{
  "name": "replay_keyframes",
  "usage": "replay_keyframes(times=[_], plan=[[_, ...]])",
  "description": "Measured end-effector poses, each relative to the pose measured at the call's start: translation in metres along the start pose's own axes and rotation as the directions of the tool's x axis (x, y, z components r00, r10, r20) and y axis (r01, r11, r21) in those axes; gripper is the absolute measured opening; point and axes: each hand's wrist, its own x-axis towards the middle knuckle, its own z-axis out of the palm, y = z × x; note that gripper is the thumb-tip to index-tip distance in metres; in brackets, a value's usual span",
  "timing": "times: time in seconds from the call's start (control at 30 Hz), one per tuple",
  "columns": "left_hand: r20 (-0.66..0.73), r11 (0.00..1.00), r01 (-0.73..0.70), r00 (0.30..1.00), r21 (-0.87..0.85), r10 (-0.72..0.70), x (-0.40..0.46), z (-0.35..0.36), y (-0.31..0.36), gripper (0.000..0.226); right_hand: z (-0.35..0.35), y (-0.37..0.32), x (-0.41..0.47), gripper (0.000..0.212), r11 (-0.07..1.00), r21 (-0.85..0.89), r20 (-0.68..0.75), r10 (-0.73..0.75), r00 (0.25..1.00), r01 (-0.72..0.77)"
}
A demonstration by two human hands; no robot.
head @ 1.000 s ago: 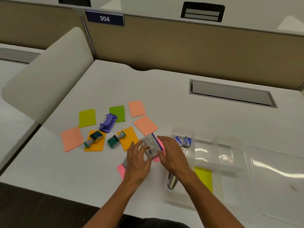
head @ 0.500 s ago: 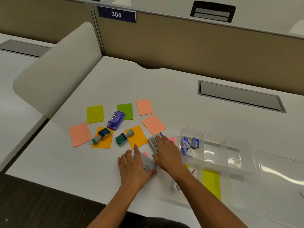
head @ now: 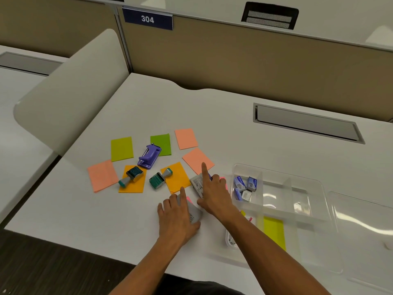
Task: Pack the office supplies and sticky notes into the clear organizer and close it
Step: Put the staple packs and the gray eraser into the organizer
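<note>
White desk (head: 212,116): right hand (head: 214,196), forefinger straight, pressed printed packet (head: 196,184); clear organizer (head: 282,188) lay nearest it, at three o'clock; left hand (head: 176,218) covered another.
</note>
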Motion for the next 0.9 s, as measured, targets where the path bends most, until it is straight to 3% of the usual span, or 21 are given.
replay_keyframes(times=[0.2,0.33,0.6,0.9], plan=[[-0.007,0.997,0.026,1.000,-0.075,-0.027,0.000,-0.003,0.000,0.119,-0.028,0.009,0.000,0.116,0.957,0.289,-0.174,0.028,0.984,0.024],[-0.058,0.991,0.027,0.998,-0.133,-0.035,0.003,-0.009,0.000,0.117,-0.051,0.026,0.001,0.112,0.862,0.507,-0.211,0.108,0.972,0.014],[-0.185,0.968,-0.096,0.981,-0.234,0.052,0.011,-0.028,0.017,0.107,-0.067,0.067,-0.010,0.091,0.829,0.557,-0.269,0.237,0.933,-0.050],[-0.256,0.951,-0.233,0.950,-0.202,0.179,0.014,-0.043,0.058,0.106,-0.065,0.113,-0.036,0.098,0.802,0.577,-0.279,0.369,0.886,-0.152]])
